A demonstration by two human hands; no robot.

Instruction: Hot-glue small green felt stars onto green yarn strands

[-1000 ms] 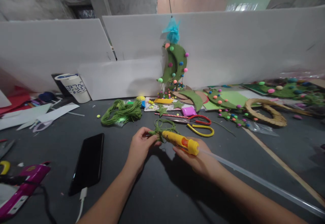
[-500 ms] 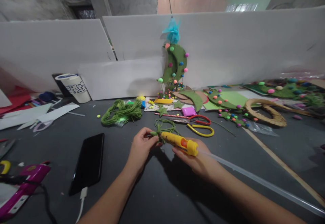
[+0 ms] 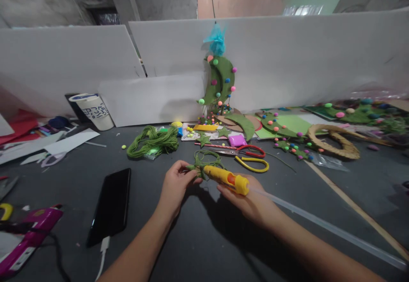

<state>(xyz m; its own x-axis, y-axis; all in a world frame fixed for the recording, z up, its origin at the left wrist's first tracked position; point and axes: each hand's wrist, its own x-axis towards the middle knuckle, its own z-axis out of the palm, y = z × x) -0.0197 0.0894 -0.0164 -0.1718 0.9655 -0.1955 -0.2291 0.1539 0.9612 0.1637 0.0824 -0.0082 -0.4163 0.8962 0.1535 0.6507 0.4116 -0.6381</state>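
Note:
Between the fingers of my left hand (image 3: 175,185) is a small green star (image 3: 198,171), its far side trailing loops of green yarn (image 3: 212,157). My right hand (image 3: 247,199) is wrapped around a yellow hot glue gun (image 3: 223,177), whose nozzle points left at the star. I cannot tell whether the nozzle touches it. A long clear glue stick (image 3: 322,222) runs out of the gun's back end toward the lower right. Just beyond my hands lie scissors (image 3: 252,164) with one red and one yellow handle.
A black phone (image 3: 111,203) on a white cable lies left, with a magenta device (image 3: 35,235) at the near left edge. Behind are a bundle of green yarn (image 3: 153,141), a white cup (image 3: 97,111) and a green crescent with pompoms (image 3: 228,79). A straw ring (image 3: 348,148) lies right.
The star has turned and tilted slightly in my left hand by the nozzle. My right hand keeps its hold on the glue gun, almost still.

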